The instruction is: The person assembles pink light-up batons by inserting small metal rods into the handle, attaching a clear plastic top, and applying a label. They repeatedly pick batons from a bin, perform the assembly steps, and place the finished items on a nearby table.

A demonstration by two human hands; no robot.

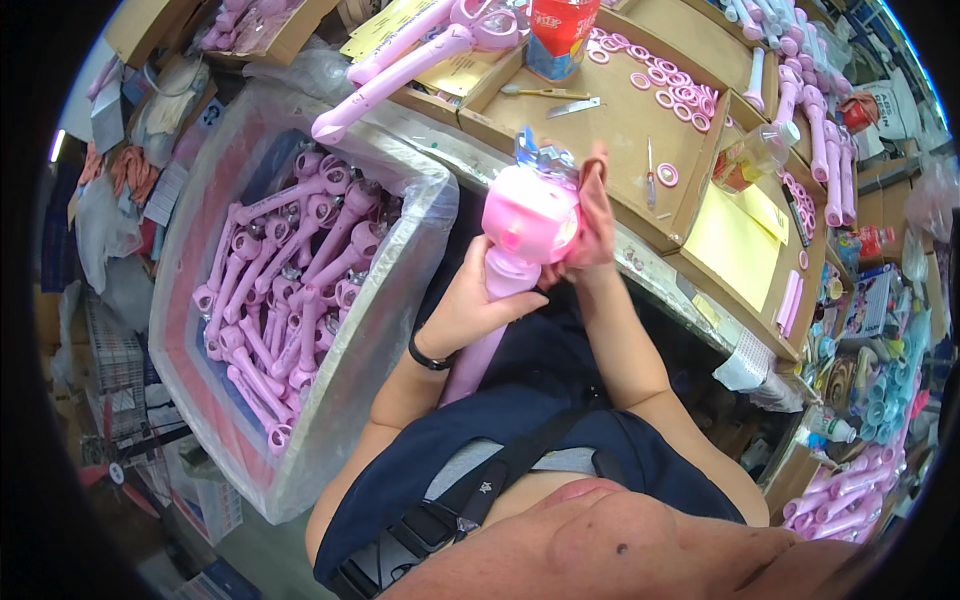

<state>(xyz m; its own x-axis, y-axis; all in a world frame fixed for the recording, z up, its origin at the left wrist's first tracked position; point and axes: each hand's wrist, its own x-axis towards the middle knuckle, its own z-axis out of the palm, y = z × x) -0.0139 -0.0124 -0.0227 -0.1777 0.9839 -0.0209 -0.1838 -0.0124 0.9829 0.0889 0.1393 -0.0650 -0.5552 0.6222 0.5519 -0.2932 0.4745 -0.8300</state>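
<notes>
In front of my chest, a pink toy wand (515, 215) stands tilted, with a round glossy head and a clear bluish crown-like piece on top. My left hand (468, 310) wraps round its neck, just below the head; the long handle runs down toward my lap. At the right side of the head, my right hand (600, 245) holds a brownish-pink cloth (594, 190) against it. That hand is smeared by motion, and its fingertips are partly hidden behind the wand. A black band (430, 357) circles my left wrist.
A plastic-lined bin (400, 270) full of similar pink wands stands at the left. Cardboard trays (620, 130) on the bench ahead hold pink rings (680, 90), a screwdriver (651, 175), a blade (574, 107) and a red-labelled bottle (560, 40). More pink wand parts (840, 495) lie at the lower right.
</notes>
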